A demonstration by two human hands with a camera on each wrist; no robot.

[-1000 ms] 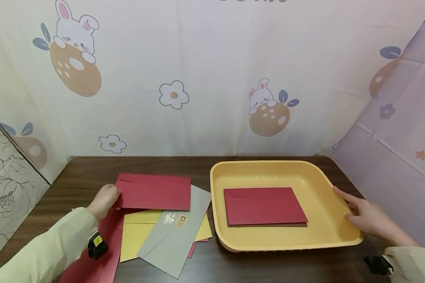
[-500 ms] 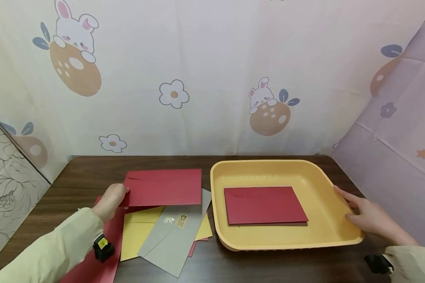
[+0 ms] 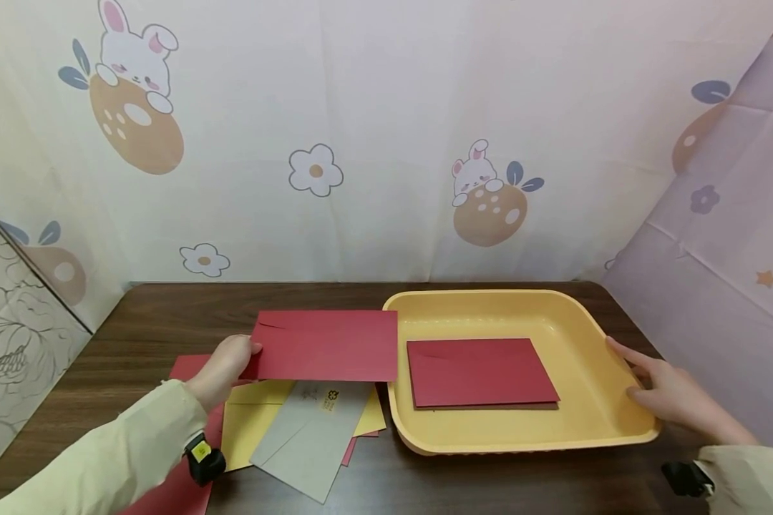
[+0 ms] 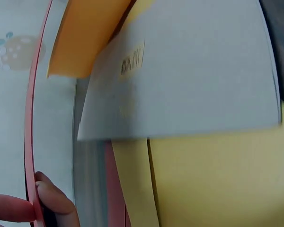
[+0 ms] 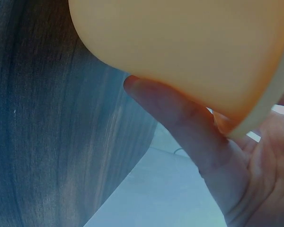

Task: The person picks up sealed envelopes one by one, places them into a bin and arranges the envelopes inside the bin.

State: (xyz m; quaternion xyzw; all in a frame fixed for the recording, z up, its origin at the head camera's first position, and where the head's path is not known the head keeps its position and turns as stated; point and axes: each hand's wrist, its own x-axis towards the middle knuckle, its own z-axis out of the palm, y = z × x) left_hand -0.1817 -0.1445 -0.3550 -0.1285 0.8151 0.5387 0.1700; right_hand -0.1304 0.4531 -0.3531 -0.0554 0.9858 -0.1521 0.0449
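My left hand [image 3: 224,366] pinches a red envelope [image 3: 328,346] by its left end, thumb on top. The envelope is held above the other envelopes, its right end overlapping the tray's left rim. In the left wrist view the held envelope [image 4: 31,118] appears edge-on between thumb and finger. Beneath it lie a grey envelope [image 3: 315,436] with a gold print, a yellow envelope [image 3: 248,436] and a larger red envelope [image 3: 180,479]. My right hand [image 3: 673,397] grips the right rim of a yellow tray [image 3: 592,343]. A red envelope [image 3: 483,372] lies inside that tray, on a darker one.
Red corners [image 3: 350,450] stick out from under the grey and yellow envelopes. The dark wooden table [image 3: 489,486] ends at a patterned cloth backdrop [image 3: 386,143] behind and at the right.
My left hand has carried the red envelope rightward, from over the pile to the tray's left rim. The right hand and the tray stay in place.
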